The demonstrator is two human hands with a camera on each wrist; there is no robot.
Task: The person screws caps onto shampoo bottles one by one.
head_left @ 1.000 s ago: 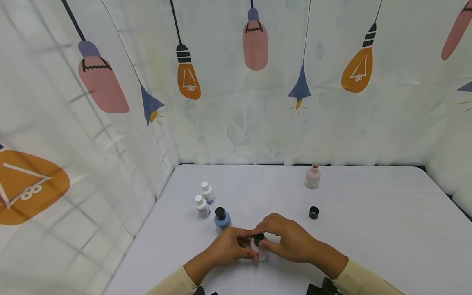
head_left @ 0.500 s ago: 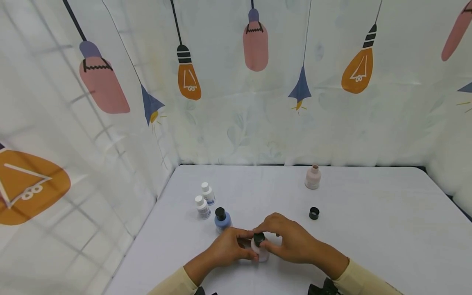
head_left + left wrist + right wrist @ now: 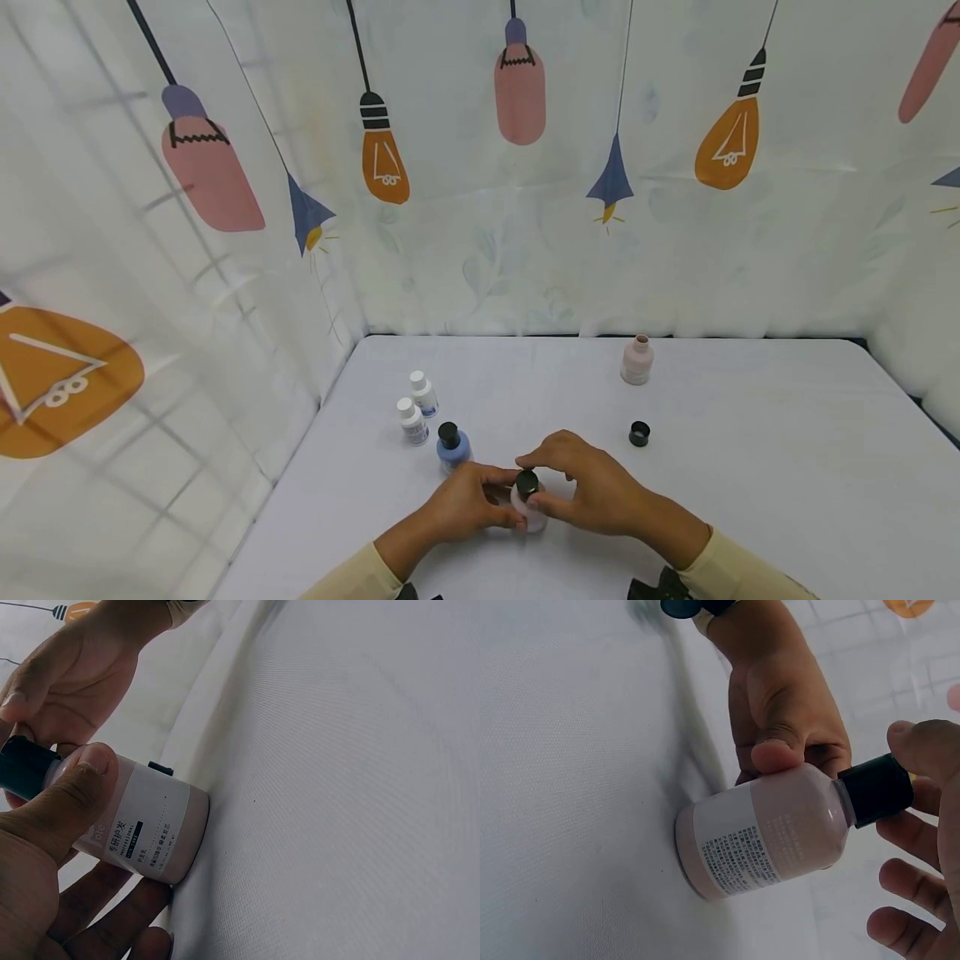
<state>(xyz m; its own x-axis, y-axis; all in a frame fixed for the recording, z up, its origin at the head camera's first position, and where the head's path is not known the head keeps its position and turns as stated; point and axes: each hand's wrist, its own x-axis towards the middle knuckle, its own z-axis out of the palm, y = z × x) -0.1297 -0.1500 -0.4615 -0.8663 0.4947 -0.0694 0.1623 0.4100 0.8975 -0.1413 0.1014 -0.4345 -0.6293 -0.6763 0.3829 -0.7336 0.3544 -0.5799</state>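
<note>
A pale pink bottle with a white printed label stands on the table near its front. My left hand holds the bottle by its body, thumb on one side and fingers on the other. On its neck sits a black cap, pinched between the thumb and a finger of my right hand. The other right fingers are spread below the cap in the right wrist view. In the left wrist view the bottle's label faces the camera, and the left fingers are partly hidden behind the bottle.
A blue bottle with a black cap stands just beyond the left hand. Two small white bottles are farther left. At the back right stands an uncapped pink bottle, and a loose black cap lies nearer on the white table.
My right index finger has lifted slightly at the cap, and more of the cap's top shows. The left hand and the pink bottle stay in place.
</note>
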